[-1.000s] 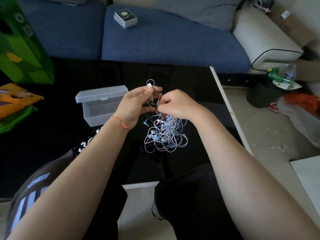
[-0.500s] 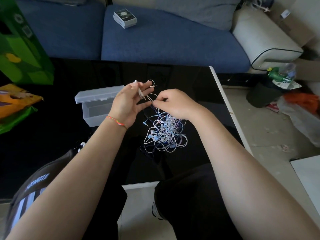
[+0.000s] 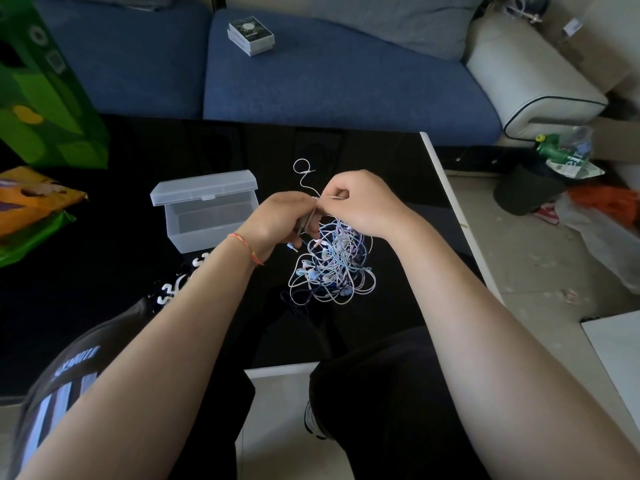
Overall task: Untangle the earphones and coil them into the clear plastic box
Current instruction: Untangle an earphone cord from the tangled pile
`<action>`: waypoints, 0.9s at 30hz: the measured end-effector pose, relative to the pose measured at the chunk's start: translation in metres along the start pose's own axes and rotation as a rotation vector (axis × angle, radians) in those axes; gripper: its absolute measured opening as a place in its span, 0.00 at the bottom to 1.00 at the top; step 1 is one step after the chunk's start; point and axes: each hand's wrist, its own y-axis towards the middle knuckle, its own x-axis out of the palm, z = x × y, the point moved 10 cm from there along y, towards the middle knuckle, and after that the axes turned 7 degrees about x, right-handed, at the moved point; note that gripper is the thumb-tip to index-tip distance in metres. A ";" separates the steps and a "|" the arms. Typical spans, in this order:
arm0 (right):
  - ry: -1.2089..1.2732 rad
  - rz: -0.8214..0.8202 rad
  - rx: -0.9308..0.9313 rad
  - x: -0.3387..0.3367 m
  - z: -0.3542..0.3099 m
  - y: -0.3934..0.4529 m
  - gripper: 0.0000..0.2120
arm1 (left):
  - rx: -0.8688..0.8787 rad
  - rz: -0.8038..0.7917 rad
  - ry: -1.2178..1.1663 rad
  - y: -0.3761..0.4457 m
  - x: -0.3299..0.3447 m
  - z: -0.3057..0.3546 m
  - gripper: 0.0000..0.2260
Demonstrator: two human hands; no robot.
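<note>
- The earphones form a loose knot of thin white, pale-blue and lilac cords on the glossy black table.
- The clear plastic box, frosted and rectangular, stands open just left of the hands, lid upright.
- The left hand is curled around gathered cord; the right hand pinches one strand narrowly, which rises into a small loop.
- Print on the black carton on the blue sofa is unreadable.

A black table carries the open box mid-left, earphones centre, and bags at the left edge.
</note>
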 end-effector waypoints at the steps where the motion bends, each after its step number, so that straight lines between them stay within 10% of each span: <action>1: 0.015 0.028 0.006 -0.005 0.002 0.001 0.07 | -0.020 -0.034 -0.026 0.000 0.004 -0.001 0.13; 11: 0.361 -0.019 0.010 -0.007 0.004 0.004 0.09 | -0.005 -0.281 -0.899 -0.013 0.027 0.027 0.12; 20: -0.211 -0.137 0.242 0.029 0.057 0.021 0.12 | 0.038 -0.009 -1.082 -0.007 -0.004 0.028 0.12; 27: 0.386 0.351 0.044 -0.030 0.028 0.018 0.10 | 0.012 0.092 -0.954 0.001 -0.013 0.011 0.09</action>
